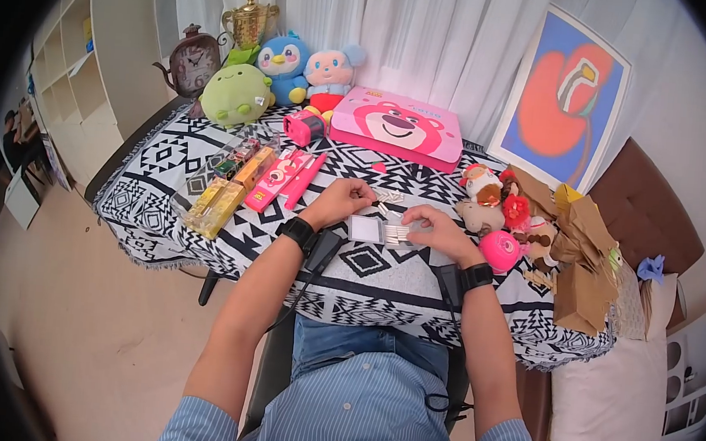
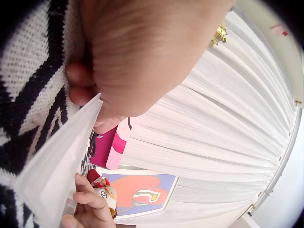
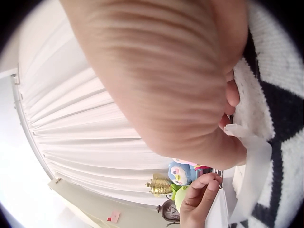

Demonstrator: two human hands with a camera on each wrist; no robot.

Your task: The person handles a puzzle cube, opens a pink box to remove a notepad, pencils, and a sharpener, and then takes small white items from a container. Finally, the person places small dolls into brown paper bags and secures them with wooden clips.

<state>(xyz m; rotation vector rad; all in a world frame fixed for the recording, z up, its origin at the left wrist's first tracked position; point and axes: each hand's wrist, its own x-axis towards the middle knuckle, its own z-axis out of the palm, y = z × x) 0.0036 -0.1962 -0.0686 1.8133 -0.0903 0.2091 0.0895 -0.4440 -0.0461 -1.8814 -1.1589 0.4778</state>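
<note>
A small clear plastic case [image 1: 366, 229] lies opened flat on the patterned cloth, its frosted lid on the left. Short white sticks [image 1: 396, 234] lie side by side in its right half. More white sticks [image 1: 391, 197] are loose in a little pile behind it. My left hand [image 1: 344, 204] is beside that pile, thumb and forefinger pinched together; in the right wrist view a tiny dark piece [image 3: 220, 185] shows at their tips, its kind too small to tell. With bent fingers and thumb, my right hand [image 1: 438, 234] holds the case's right side.
Left of the hands lie pink boxes [image 1: 277, 183] and a yellow package [image 1: 215, 208]. A pink bear box [image 1: 397, 129] and plush toys [image 1: 238, 95] stand behind. To the right are a pink ball-shaped toy [image 1: 500, 250], small plush figures and crumpled brown paper [image 1: 586, 255].
</note>
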